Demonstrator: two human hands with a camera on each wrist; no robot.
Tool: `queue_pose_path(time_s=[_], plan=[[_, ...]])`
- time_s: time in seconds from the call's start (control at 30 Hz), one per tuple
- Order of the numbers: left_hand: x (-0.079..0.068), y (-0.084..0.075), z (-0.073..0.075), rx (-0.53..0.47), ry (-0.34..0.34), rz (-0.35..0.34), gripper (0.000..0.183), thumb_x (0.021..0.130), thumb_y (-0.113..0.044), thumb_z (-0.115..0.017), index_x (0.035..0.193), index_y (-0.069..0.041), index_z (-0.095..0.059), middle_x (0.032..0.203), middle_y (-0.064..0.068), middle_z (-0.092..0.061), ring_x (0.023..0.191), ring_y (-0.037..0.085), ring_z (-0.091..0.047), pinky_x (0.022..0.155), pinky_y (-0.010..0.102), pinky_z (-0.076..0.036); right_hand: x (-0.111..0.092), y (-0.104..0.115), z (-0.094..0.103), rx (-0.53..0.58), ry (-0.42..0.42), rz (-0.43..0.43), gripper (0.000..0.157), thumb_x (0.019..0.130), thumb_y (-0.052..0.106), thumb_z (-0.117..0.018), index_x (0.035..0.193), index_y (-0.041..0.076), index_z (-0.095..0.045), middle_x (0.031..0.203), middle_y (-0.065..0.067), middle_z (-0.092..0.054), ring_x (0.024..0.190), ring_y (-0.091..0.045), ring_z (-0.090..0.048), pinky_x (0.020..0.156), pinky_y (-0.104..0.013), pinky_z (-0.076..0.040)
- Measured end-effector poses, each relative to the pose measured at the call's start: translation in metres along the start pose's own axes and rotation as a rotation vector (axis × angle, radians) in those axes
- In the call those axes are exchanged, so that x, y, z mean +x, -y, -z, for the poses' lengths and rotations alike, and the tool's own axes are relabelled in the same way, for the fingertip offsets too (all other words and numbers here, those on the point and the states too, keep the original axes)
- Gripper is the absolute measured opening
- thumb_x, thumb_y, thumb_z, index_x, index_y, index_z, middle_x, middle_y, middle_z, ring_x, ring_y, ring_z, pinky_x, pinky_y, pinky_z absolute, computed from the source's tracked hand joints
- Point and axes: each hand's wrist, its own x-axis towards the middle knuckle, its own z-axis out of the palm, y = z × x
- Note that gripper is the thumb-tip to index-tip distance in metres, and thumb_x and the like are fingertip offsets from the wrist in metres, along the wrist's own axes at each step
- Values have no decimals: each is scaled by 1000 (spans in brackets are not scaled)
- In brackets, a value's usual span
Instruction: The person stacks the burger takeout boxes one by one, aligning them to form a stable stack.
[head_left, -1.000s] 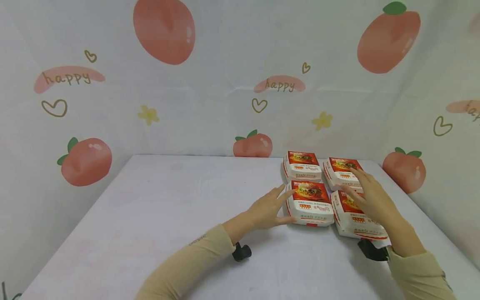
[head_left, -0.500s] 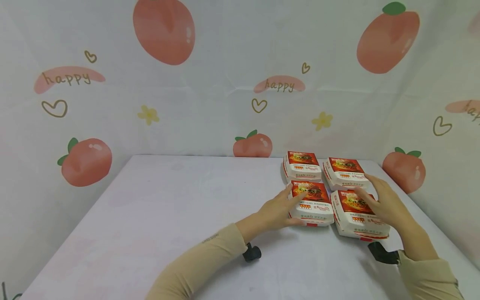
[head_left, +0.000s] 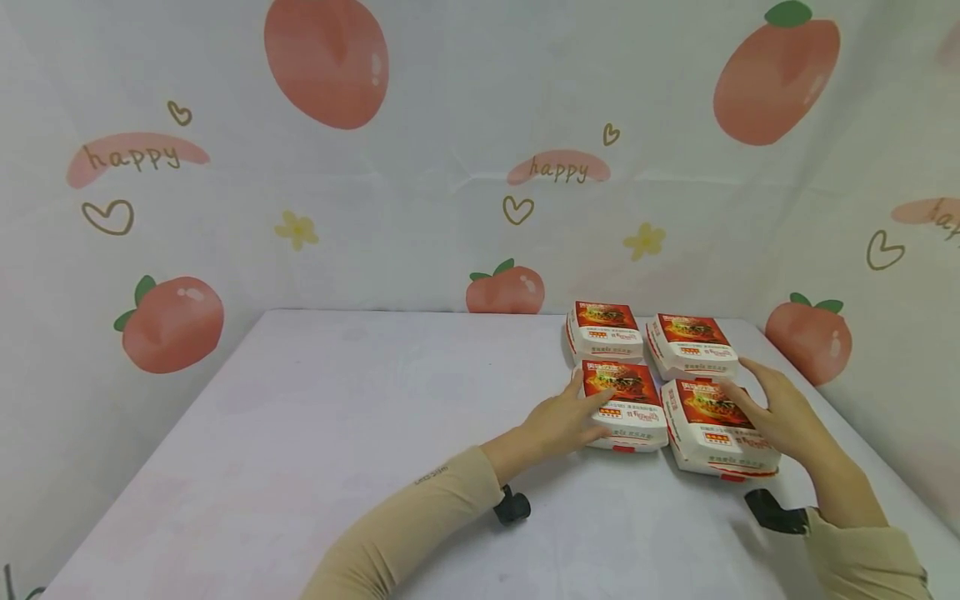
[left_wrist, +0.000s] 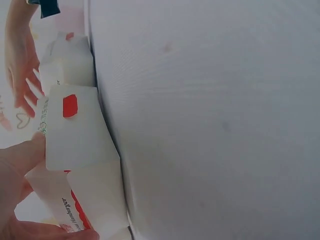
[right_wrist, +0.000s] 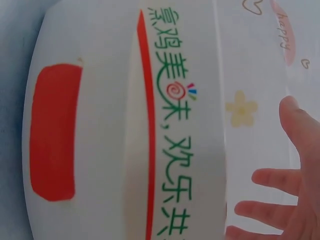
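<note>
Near the right end of the table, white and red hamburger boxes stand in two rows. My left hand [head_left: 558,425] is at the left side of the front left box [head_left: 624,408]. In the left wrist view, its thumb [left_wrist: 25,155] touches that box [left_wrist: 80,132] near the front edge, and a finger lies along the side. My right hand [head_left: 783,417] is spread at the right side of the front right box [head_left: 720,433]. The right wrist view has that box [right_wrist: 105,130] up close, the fingers apart from each other; whether they touch it I cannot tell.
Directly behind are the back left box [head_left: 606,333] and the back right box [head_left: 692,346], close to the printed backdrop [head_left: 405,250]. White cloth covers the table [head_left: 337,433]. Black wrist mounts [head_left: 513,506] hang under both forearms.
Both hands have moved to the right. The left one has come up against the front left box; the right one has dropped from over the right-hand boxes to the front right box's side. The boxes look unmoved.
</note>
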Motion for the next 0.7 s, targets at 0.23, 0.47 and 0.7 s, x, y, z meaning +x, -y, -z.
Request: queue_pose_path(time_s=[0.23, 0.47, 0.7], plan=[[1, 0, 0, -3, -1, 0, 59, 90, -48, -54, 144, -32, -35, 154, 18, -22, 118, 28, -57, 85, 29, -53, -3, -7, 1, 14, 63, -22, 79, 95, 48, -44, 144, -8, -16, 137, -42, -23, 124, -58, -22, 91, -76, -26], [-2, 3, 2, -18, -13, -15, 57, 91, -45, -54, 144, -29, -37, 153, 20, -23, 119, 29, -57, 89, 32, -53, -7, -22, 1, 26, 134, 8, 84, 90, 45, -55, 145, -6, -16, 138, -42, -23, 117, -58, -30, 85, -73, -36], [-6, 9, 4, -55, -9, 0, 58, 92, -44, -54, 144, -30, -35, 155, 17, -20, 123, 28, -53, 94, 33, -51, -10, -34, -2, 58, 201, 56, 86, 87, 38, -62, 145, -6, -15, 137, -42, -23, 115, -61, -33, 82, -72, -40]])
